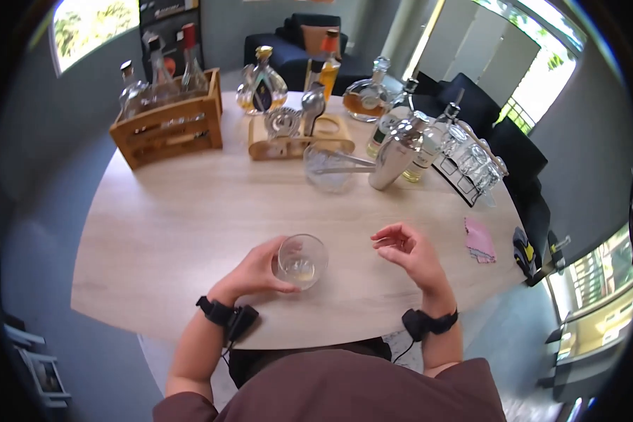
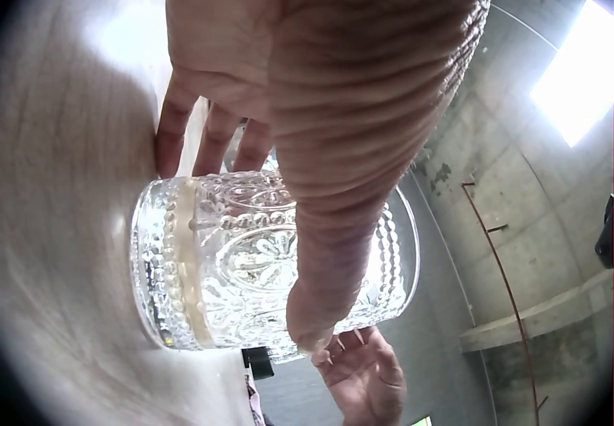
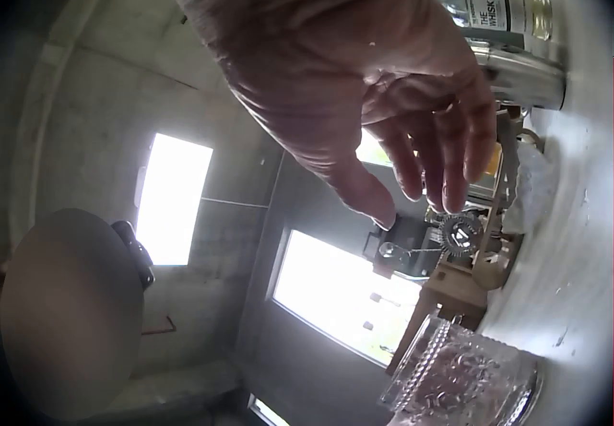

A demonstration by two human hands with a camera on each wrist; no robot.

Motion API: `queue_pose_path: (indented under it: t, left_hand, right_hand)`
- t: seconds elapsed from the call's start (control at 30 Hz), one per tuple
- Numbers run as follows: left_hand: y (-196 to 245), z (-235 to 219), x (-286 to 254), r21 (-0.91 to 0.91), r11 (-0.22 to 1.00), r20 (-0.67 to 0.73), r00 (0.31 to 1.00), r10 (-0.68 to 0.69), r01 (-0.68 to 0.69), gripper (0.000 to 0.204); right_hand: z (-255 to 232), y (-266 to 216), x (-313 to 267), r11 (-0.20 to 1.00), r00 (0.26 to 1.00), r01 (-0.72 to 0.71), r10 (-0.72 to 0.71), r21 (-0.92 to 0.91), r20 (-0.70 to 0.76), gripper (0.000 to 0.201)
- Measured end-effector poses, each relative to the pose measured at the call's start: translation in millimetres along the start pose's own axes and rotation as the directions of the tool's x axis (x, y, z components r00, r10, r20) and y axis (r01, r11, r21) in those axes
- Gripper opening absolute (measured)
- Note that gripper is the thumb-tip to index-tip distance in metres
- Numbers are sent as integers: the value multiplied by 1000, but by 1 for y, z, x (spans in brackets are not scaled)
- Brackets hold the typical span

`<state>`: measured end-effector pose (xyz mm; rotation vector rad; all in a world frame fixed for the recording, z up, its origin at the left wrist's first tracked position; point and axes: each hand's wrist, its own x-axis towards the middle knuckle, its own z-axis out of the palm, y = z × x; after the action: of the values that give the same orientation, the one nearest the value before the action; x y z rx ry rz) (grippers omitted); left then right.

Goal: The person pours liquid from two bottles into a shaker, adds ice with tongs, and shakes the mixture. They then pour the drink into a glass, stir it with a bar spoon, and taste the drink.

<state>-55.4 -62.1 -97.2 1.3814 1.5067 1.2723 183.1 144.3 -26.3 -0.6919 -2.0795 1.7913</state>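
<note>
By the near edge of the table [image 1: 190,211], the left hand [image 1: 255,271] grasps an embossed tumbler [image 1: 304,266], best steadied level; the right hand [image 1: 411,254] is empty.

From head height, the table [image 1: 190,204] is viewed forward and down, with the fingers of the left hand [image 1: 254,269] and right hand [image 1: 411,253] shown at middle range. In the left wrist view, tipped sideways, the glass [image 1: 304,271] is faced very closely along the fingers, and the right hand is caught beyond the thumb. From the right wrist, also tipped, a window [image 3: 336,292] is faced past the fingertips. The glass is shared by all three views.
</note>
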Motion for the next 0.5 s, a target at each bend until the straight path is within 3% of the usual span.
queue_pose_path:
  t: [0.03, 0.1, 0.17, 0.2, 0.27, 0.5]
  left_hand:
    - [1, -1, -1, -24, 1000, -20, 1000, -7, 6, 82]
    - [2, -1, 1, 97, 995, -22, 999, -34, 35, 82]
    - [-3, 0, 1, 71, 998, -31, 1000, 3, -1, 82]
    - [-6, 0, 0, 58, 998, -32, 999, 23, -21, 83]
    - [-8, 0, 2, 43, 998, -29, 998, 56, -54, 84]
    - [-4, 0, 0, -5, 999, -33, 999, 33, -34, 82]
  right_hand:
    - [14, -1, -8, 999, 1000, 26, -26, -44, 7, 37]
    - [38, -5, -15, 993, 999, 52, -50, -108, 19, 44]
    - [59, -8, -17, 959, 994, 96, -78, -266, 79, 68]
    - [66, -8, -15, 955, 994, 94, -76, -281, 75, 68]
    - [77, -6, -11, 949, 981, 150, -107, -278, 162, 91]
    - [105, -13, -3, 912, 971, 170, -90, -372, 224, 107]
